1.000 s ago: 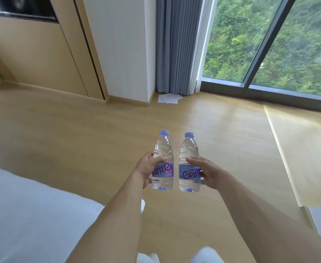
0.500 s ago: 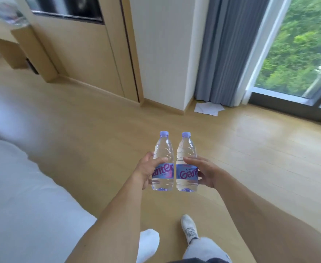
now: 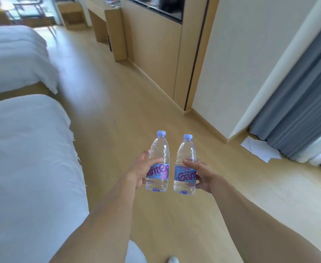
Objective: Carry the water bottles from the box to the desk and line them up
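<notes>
View swung left since earlier frame: beds, desk (image 3: 106,21) now visible. Left hand (image 3: 138,170) grips left bottle (image 3: 158,164), right hand (image 3: 203,175) grips right bottle (image 3: 185,168), upright, mid-air. Carry step; next walk to desk, set down.

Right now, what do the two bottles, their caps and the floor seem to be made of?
Left bottle and right bottle: clear, glossy, likely thin plastic; the floor shows through them. Each wears a shiny blue printed label, probably film. Caps: opaque pale lilac, likely plastic. Floor: light wood-look planks with faint seams and a soft sheen; wood or laminate, can't tell.
</notes>
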### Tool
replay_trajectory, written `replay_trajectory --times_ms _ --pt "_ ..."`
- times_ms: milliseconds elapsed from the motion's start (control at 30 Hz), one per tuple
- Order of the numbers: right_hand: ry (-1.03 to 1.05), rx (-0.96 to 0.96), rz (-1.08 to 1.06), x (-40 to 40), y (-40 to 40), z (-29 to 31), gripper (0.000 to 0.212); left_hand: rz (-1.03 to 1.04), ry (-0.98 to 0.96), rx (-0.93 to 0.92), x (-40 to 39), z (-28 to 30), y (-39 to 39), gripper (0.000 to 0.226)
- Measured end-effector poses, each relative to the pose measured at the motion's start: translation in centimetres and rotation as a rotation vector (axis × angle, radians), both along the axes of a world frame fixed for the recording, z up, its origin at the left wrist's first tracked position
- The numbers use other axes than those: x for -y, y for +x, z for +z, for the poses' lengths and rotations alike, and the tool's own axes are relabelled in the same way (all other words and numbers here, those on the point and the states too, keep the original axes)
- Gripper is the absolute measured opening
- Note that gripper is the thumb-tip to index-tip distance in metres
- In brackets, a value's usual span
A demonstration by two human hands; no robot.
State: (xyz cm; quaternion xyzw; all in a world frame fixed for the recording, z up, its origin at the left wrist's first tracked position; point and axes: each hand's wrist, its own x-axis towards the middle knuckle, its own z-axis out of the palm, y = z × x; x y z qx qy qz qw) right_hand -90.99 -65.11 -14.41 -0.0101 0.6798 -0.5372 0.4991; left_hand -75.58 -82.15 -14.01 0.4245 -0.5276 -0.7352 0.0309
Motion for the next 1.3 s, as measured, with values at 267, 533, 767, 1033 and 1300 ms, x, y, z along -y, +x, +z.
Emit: replay_trajectory --times_ms 267,533,767,1033,1300 --pt "0.001 -0.026 0.141 12.8 -3.9 -0.2 0.032 0.156 -0.024 0.019 10.4 -0.8 -1.7 0.048" --pt "0.001 -0.06 0.235 29.0 -7.6 0.7 0.036 0.174 -0.001 -0.006 25.2 -0.6 -5.0 0.054" --pt "-0.029 -0.066 0.273 40.5 -9.5 1.6 0.037 0.199 -0.017 -0.025 35.8 0.5 -7.3 0.046" --pt "-0.027 -0.034 0.35 51.6 -13.2 0.3 0.04 0.263 -0.029 0.015 45.1 -0.2 -10.4 0.049" --pt "-0.061 0.019 0.481 66.2 -19.6 -1.4 0.045 0.388 -0.079 0.032 57.2 0.3 -16.0 0.035"
